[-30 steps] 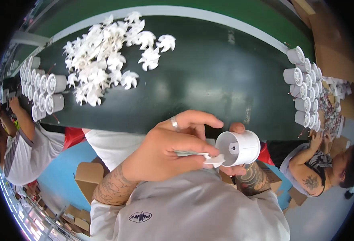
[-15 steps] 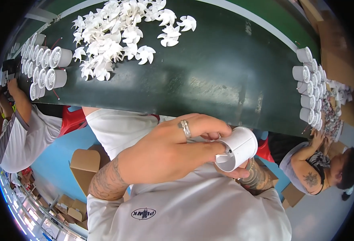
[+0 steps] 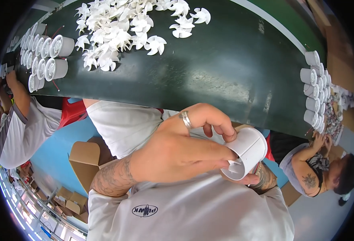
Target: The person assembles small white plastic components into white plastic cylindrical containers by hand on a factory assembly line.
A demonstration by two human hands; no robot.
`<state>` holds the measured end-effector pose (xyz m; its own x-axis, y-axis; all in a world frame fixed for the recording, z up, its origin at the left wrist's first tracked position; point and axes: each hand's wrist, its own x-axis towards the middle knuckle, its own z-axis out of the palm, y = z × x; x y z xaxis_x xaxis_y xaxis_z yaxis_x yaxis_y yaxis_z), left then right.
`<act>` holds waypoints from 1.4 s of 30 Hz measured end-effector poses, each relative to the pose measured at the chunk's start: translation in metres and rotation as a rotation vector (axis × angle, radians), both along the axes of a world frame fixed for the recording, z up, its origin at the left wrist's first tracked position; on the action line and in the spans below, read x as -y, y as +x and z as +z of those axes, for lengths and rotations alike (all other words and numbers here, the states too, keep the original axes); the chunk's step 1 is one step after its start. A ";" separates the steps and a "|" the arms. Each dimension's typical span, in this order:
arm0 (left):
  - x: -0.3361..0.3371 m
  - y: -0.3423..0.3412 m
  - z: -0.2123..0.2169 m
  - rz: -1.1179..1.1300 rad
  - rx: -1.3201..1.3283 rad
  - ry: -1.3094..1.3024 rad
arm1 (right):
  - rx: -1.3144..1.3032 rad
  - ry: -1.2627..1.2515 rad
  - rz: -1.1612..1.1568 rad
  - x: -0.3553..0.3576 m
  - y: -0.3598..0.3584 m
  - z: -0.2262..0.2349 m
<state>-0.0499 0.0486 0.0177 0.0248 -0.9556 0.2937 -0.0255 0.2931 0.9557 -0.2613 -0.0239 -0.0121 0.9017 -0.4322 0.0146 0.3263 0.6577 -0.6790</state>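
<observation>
A white plastic cup-shaped housing (image 3: 251, 148) is held tilted in front of my chest, its open end turned toward my left hand. My right hand (image 3: 251, 179) is closed around it from below and behind; most of that hand is hidden by the housing. The fingers of my left hand (image 3: 185, 148) are bent at the open end. Its thumb and a finger reach inside the rim, against a small white part (image 3: 236, 162) only partly visible. Another fingertip rests on the outside wall.
White fan impellers (image 3: 116, 28) lie piled on the dark green table (image 3: 177, 72). Rows of similar housings with thin red wires (image 3: 56, 69) stand at left, and more housings (image 3: 311, 88) at right. People sit at both sides. An open cardboard box (image 3: 84, 154) is below.
The housing and both hands have shifted slightly right in view. My left thumb and finger now reach further into the housing's open end. The table scene has shifted with the head.
</observation>
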 end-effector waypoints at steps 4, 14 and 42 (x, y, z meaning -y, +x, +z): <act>-0.005 -0.003 -0.005 0.033 -0.106 0.041 | 0.057 0.881 0.137 -0.006 -0.007 -0.011; -0.011 0.002 -0.008 0.004 -0.174 0.019 | -0.043 0.908 0.214 -0.005 0.007 -0.001; -0.058 0.001 0.029 -0.133 -0.260 0.372 | -0.011 0.993 0.314 -0.047 -0.019 0.020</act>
<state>-0.0492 0.1067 0.0471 -0.0773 -0.9946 -0.0689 0.2431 -0.0858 0.9662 -0.2801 0.0234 0.0080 0.9737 0.0091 -0.2278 0.0406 0.9763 0.2126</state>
